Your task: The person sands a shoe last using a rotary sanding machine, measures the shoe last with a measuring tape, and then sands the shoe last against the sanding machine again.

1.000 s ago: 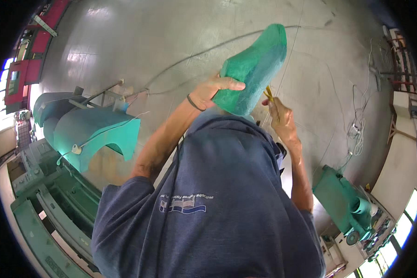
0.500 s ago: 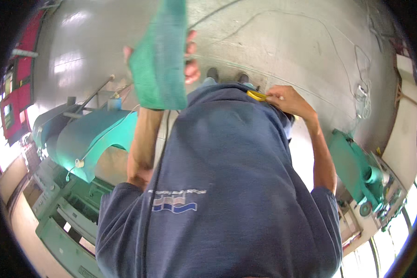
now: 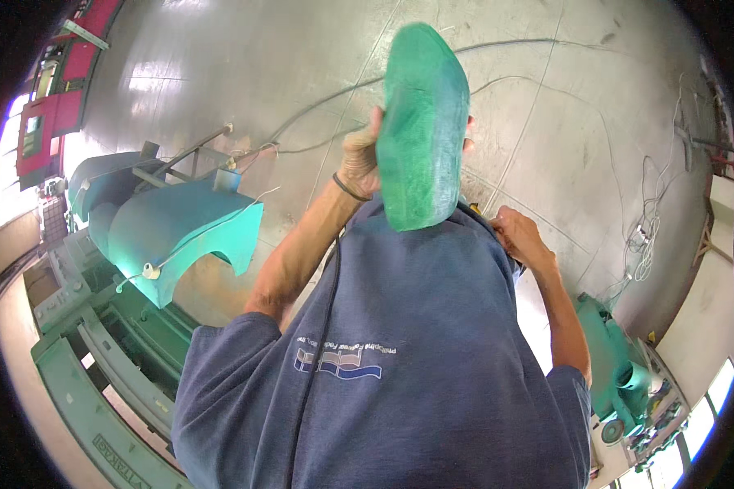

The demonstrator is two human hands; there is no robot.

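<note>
My left hand [image 3: 363,161] grips a green shoe last [image 3: 420,134] and holds it up in front of my chest. The thumb lies along its left edge, and fingertips show past its right edge. A paler grey-blue band runs down the last's right side. At the hem of my dark blue shirt [image 3: 432,310], my right hand [image 3: 520,235] is closed near my waist. A small piece of a yellow strip-like thing [image 3: 475,209] shows just left of its fingers; most of it is hidden by the shirt.
A curved turquoise machine cover [image 3: 183,228] stands at left, with a green machine frame [image 3: 130,383] nearer. Another green machine [image 3: 616,367] is at right. Cables [image 3: 334,98] cross the grey floor [image 3: 261,65], and a white cord bundle [image 3: 644,232] lies at right.
My left hand has brought the shoe last rightward and turned it, so more of its green face shows. My right hand has lowered toward my waist, and the yellow thing is now mostly hidden.
</note>
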